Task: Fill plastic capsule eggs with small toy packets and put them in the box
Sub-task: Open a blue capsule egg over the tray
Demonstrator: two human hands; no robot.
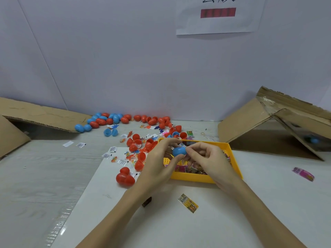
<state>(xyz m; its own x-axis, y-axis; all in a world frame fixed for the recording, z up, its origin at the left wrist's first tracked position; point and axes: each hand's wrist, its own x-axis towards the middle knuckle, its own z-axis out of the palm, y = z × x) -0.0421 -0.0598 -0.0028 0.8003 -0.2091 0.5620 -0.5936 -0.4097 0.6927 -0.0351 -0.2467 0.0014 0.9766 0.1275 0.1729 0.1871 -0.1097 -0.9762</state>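
Note:
My left hand [158, 161] holds a blue capsule egg [179, 151] between thumb and fingers, just above the yellow tray [234, 158]. My right hand [207, 158] pinches at the right end of that egg with thumb and forefinger; I cannot tell whether a packet sits between them. Colourful toy packets [186, 169] fill the tray under both hands. A cardboard box [268, 133] lies on its side at the right, with a blue egg [314, 140] inside it.
Red and blue eggs [114, 119] and open red halves [136, 142] are scattered at the back and left of the tray, among small paper slips. A closed red egg cluster [125, 178] sits near my left wrist. Loose packets [188, 204] lie in front; another cardboard box [35, 119] is at left.

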